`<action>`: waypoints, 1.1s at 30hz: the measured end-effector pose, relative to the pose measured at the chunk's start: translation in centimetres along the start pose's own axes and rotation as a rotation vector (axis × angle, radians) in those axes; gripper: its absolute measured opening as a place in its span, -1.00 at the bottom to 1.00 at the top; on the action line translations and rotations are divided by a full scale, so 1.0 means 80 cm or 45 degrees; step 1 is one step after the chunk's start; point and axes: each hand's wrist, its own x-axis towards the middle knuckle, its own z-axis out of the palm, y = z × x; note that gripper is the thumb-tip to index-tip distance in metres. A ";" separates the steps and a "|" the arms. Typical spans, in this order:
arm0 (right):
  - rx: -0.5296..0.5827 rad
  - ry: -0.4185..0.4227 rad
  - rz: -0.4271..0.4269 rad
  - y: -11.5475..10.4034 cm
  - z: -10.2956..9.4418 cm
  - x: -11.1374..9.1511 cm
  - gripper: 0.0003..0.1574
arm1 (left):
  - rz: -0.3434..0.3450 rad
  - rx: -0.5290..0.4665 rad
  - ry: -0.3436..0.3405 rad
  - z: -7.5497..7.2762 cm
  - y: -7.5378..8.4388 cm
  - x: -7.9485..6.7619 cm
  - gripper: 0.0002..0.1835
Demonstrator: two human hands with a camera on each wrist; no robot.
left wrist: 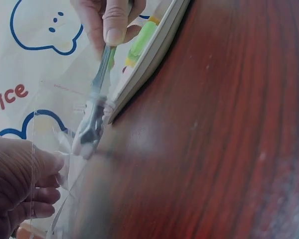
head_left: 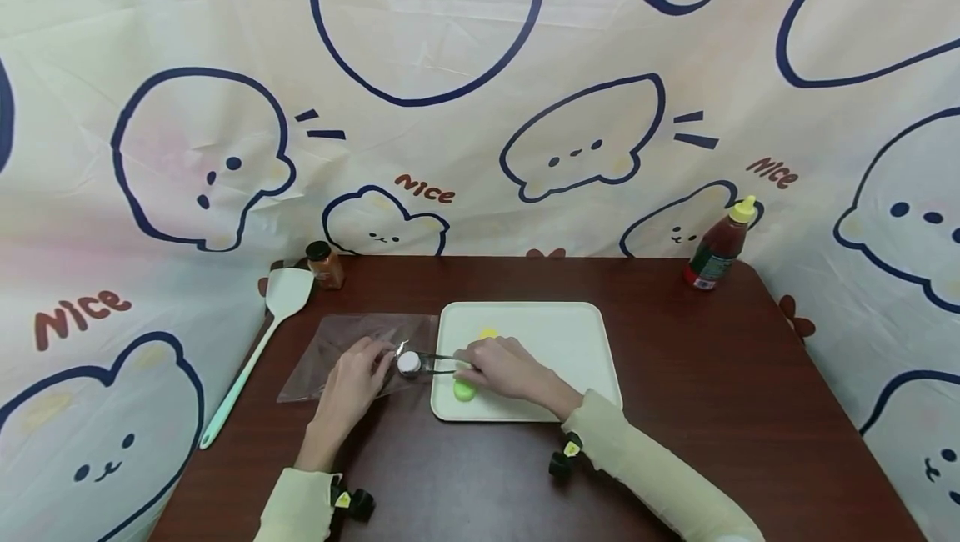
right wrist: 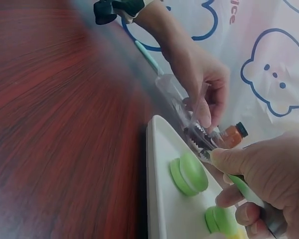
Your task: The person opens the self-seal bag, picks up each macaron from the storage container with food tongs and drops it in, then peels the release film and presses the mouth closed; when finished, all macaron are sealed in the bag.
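- Right hand (head_left: 506, 367) clamped on metal tongs (left wrist: 102, 74), over the tray (head_left: 573, 358).
- Left hand (head_left: 354, 375) pinching clear plastic bag (head_left: 313, 367), left of tray.
- Round white piece (head_left: 409, 363) at tongs' tips, just left of tray.

Brown lettering "Nice" (head_left: 82, 317) on patterned wall cloth (head_left: 465, 142), at near left, far centre and far right, label (head_left: 708, 265) on far-right bottle (head_left: 731, 235), too small to read

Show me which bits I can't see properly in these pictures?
Head view: the right hand covers part of the tray and of a green round thing.
Head view: the writing on the red bottle is too small to read.
Left wrist view: the tips of the tongs look blurred behind the clear bag.
Right wrist view: the bottom edge cuts off the tray.
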 end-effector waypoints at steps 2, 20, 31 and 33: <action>-0.017 -0.004 -0.013 -0.003 0.000 0.004 -0.66 | 0.025 -0.014 0.018 -0.001 0.000 -0.001 -0.90; 0.029 -0.005 -0.109 -0.011 0.010 0.032 -0.66 | 0.059 -0.076 0.012 -0.007 0.000 0.001 -0.93; -0.004 -0.052 -0.123 -0.020 0.003 0.052 -0.64 | 0.037 -0.032 0.012 -0.011 0.001 0.006 -0.91; -0.026 -0.059 -0.129 -0.023 0.003 0.054 -0.64 | 0.043 -0.026 0.007 -0.011 0.003 0.006 -0.91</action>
